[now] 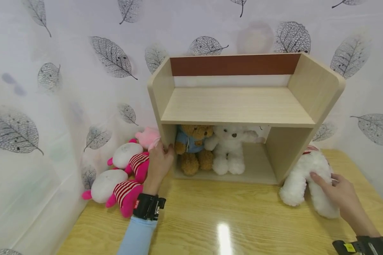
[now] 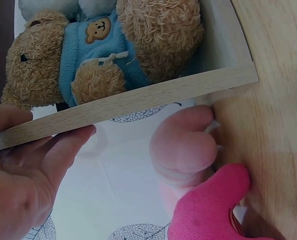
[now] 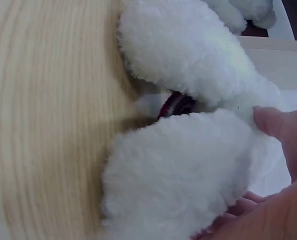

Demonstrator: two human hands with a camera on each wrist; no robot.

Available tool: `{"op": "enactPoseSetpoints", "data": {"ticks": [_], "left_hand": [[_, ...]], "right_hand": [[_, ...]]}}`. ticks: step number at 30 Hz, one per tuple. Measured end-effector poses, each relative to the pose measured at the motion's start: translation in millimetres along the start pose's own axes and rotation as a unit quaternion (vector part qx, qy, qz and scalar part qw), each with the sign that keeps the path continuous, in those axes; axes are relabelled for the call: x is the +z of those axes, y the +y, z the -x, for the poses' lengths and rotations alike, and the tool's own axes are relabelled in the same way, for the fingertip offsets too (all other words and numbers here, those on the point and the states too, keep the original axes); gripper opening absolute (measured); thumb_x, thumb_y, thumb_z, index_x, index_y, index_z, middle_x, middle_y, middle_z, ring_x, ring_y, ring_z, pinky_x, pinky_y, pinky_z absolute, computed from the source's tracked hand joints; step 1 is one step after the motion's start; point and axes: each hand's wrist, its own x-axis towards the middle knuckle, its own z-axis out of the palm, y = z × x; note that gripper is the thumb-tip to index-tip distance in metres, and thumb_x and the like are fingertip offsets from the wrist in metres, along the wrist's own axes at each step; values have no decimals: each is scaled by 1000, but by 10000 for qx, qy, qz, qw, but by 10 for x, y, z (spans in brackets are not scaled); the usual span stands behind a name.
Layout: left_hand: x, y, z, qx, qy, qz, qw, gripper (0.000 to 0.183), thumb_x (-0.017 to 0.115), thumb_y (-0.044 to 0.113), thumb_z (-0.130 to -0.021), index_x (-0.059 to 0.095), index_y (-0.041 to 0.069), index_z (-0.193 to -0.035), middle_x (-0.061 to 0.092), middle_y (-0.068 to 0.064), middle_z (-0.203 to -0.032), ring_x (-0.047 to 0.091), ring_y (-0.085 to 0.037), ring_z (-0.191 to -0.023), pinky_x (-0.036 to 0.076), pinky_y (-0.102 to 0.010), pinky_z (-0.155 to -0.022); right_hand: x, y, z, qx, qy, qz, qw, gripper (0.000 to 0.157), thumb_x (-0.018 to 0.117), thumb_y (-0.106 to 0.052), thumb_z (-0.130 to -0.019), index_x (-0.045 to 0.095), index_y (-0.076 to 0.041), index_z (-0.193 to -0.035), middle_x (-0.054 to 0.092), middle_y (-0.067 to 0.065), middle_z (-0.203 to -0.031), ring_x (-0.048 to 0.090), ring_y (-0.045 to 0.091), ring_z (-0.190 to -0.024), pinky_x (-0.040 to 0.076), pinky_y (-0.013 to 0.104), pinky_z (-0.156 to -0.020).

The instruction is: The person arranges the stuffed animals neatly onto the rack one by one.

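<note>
My left hand (image 1: 158, 166) grips the left side panel of a pale wooden shelf (image 1: 239, 104). In the left wrist view, the thumb is inside the panel edge (image 2: 123, 101) and the fingers are outside it. Beyond the shelf's right side, my right hand (image 1: 343, 193) holds a fluffy white plush toy (image 1: 306, 166), thumb on its front and fingers round its side. Two thick furry legs (image 3: 173, 167) of this toy hang down to the table. On the lower shelf sit a brown teddy bear (image 1: 191, 161) in a blue top and, beside it, a white teddy bear (image 1: 228, 152).
Left of the shelf lie two pink-and-white plush toys (image 1: 110, 186) with striped tops, and a light pink plush (image 1: 148, 137) behind them. Beneath everything is a wood-grain table (image 1: 210, 209). A leaf-patterned curtain (image 1: 73, 88) hangs behind and to the left.
</note>
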Motion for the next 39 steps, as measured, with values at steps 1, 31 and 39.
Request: {"op": "enactPoseSetpoints", "data": {"ticks": [1, 31, 39], "left_hand": [[0, 0, -2, -4, -4, 11, 10000, 22, 63, 15, -94, 67, -4, -106, 73, -26, -92, 71, -43, -80, 55, -54, -69], [0, -12, 9, -313, -218, 37, 9993, 26, 60, 21, -97, 65, 2, -114, 74, -25, -89, 70, -36, -74, 54, -51, -66], [17, -3, 12, -277, -153, 36, 9995, 26, 61, 20, -96, 65, 1, -113, 74, -27, -90, 71, -39, -76, 56, -53, -67]], "right_hand": [[21, 17, 9, -19, 197, -90, 9998, 106, 46, -62, -100, 5, 20, -154, 20, 51, -151, 31, 64, -136, 50, 53, -95], [172, 208, 172, -3214, 2396, 2679, 8761, 52, 75, -9, -75, 57, -4, -124, 56, 31, -121, 48, 57, -102, 30, 69, -77], [80, 127, 217, -2447, 1902, 1674, 9359, 46, 67, -27, -96, 57, 7, -126, 65, 36, -115, 61, 56, -99, 44, 52, -74]]}}
